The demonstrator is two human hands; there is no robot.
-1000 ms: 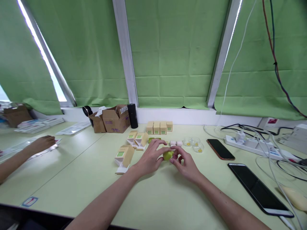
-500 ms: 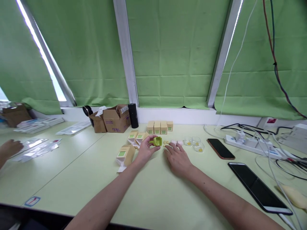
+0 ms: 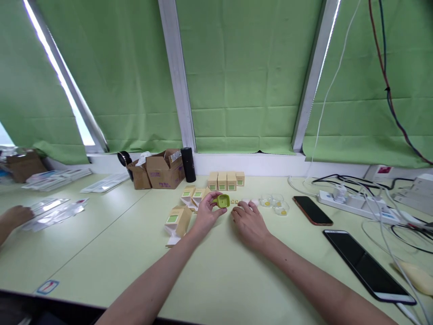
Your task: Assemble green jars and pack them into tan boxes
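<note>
**Little green cup pinched in the left hand**

Pinched in the left hand (image 3: 205, 212): a little green cup (image 3: 223, 201), with thumb and fingers tight on it. Held just above the table (image 3: 216, 280), in the middle and toward the far side.

Just right of it, palm down on the table: the right hand (image 3: 249, 222). Fingers loose and a bit apart, holding nothing. At the fingertips: two small white pieces (image 3: 249, 201), touching or almost touching, hard to tell. Between the green cup and the white pieces: some tiny yellow bits (image 3: 233, 201).

Right of the white pieces: three clear dishes (image 3: 276, 203), each with a yellow dot inside. Farther back, near the wall: a row of tan boxes (image 3: 226, 180) standing side by side. Left of the left hand: open tan boxes (image 3: 176, 220) lying on their sides. Farther left and back: a brown cardboard box (image 3: 165, 169) and a black can (image 3: 187, 164) beside it.

On the right side: two dark phones (image 3: 311, 210) lying flat, and a white power strip (image 3: 352, 201) with many cables. At the far left edge: another person's hand (image 3: 13, 216), beside shiny plastic packets (image 3: 50, 210).
</note>
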